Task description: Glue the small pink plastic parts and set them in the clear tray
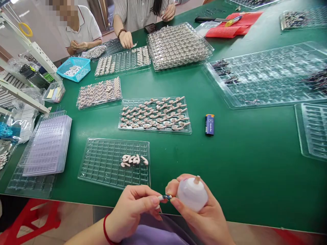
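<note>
Near the table's front edge, my left hand [134,209] pinches a small white earbud shell [160,197] between thumb and fingers. A dark blue, shiny piece [167,197] sticks out of its end towards my right hand. My right hand [208,217] is wrapped round a round, translucent white squeeze bottle [191,195] with a brownish tip pointing up. Its thumb and fingertip also meet at the blue piece. Just beyond my left hand lies a clear tray [102,163] with several white earbud shells [134,159] at its right side.
A fuller tray of earbud shells [154,114] lies ahead, beside a blue lighter [209,125]. Purple-tinted trays [51,146] are stacked left, near a blue basket [74,69]. Large clear trays [268,78] with wires lie right. Two people [138,17] work across the table.
</note>
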`<control>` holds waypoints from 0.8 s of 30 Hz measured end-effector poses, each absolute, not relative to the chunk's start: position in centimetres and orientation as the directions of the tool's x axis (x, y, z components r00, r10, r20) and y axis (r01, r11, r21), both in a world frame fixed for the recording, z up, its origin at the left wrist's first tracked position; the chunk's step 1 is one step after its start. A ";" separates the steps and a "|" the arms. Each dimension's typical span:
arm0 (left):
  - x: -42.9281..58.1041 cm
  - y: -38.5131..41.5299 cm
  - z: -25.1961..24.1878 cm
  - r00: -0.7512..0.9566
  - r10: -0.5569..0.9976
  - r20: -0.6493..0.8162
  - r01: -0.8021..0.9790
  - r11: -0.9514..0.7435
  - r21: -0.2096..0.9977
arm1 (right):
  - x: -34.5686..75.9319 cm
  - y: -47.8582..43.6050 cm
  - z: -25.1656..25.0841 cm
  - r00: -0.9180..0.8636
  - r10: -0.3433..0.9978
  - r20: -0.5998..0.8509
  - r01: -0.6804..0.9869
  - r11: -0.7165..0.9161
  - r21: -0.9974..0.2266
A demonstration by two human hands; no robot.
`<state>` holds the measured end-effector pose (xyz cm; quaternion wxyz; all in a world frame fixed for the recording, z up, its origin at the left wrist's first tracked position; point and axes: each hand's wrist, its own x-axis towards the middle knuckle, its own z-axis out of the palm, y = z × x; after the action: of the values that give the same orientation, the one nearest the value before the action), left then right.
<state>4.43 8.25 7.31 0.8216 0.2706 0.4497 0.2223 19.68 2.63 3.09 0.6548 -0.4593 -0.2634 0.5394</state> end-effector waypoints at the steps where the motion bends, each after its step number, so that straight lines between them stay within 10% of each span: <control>1: 4.5 8.3 7.4 0.494 0.605 -0.624 -0.120 0.758 0.641 | 19.5 2.6 3.3 0.298 0.937 -0.181 -0.480 -0.017 -0.877; 24: 4.1 8.0 6.6 0.509 0.675 -0.533 -0.037 0.637 0.770 | 18.7 2.6 4.3 0.344 0.928 -0.141 -0.400 0.009 -0.916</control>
<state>4.07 7.96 6.61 0.7898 0.3618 0.4409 0.2256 18.73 2.57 4.27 0.6573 -0.4898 -0.2695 0.5054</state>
